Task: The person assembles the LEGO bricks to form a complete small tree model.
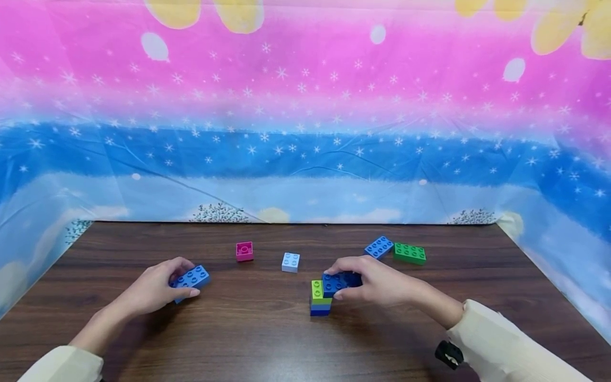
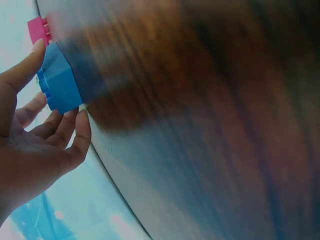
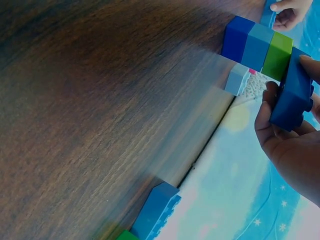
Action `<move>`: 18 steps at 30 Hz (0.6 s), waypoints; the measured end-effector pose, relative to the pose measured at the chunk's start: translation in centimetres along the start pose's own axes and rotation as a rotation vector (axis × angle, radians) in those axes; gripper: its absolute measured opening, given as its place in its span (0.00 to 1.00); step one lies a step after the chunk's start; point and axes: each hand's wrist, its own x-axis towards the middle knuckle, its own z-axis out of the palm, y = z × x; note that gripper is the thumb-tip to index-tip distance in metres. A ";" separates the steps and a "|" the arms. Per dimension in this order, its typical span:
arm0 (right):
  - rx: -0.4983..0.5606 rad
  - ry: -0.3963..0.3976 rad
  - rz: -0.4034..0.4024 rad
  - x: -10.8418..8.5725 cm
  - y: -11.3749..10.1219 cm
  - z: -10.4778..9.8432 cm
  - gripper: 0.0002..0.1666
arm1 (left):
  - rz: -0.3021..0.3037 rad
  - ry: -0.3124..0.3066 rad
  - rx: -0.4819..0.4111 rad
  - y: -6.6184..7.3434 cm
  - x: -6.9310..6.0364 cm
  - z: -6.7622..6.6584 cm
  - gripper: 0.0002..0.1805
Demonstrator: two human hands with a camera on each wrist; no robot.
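Note:
My right hand [image 1: 382,278] pinches a dark blue toy brick [image 1: 334,284] by its sides. One end of that brick overlaps the lime green brick [image 3: 276,56] topping a small stack, while its other end juts out to the right. Whether the studs are engaged I cannot tell. Below the lime brick are a mid-blue brick [image 3: 259,46] and a dark blue base brick [image 3: 236,40]. Over to the left, my left hand [image 1: 155,286] holds a blue brick [image 1: 193,279] between thumb and fingers, tilted, studs facing up; the left wrist view shows its smooth side [image 2: 62,80].
Behind the hands, a pink brick [image 1: 244,251] and a pale blue brick [image 1: 290,262] lie on the brown wooden table [image 1: 229,339]. Farther right, another blue brick [image 1: 378,247] lies beside a green brick [image 1: 409,253]. A patterned cloth [image 1: 305,159] hangs along the table's back edge.

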 end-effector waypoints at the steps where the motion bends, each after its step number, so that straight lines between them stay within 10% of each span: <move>1: 0.002 0.000 -0.001 0.0 0.0 0.0 0.21 | -0.002 -0.001 -0.002 0.0 0.0 0.0 0.28; 18: 0.003 0.005 -0.016 -0.1 0.1 0.0 0.21 | 0.007 -0.025 -0.009 0.0 -0.1 -0.3 0.22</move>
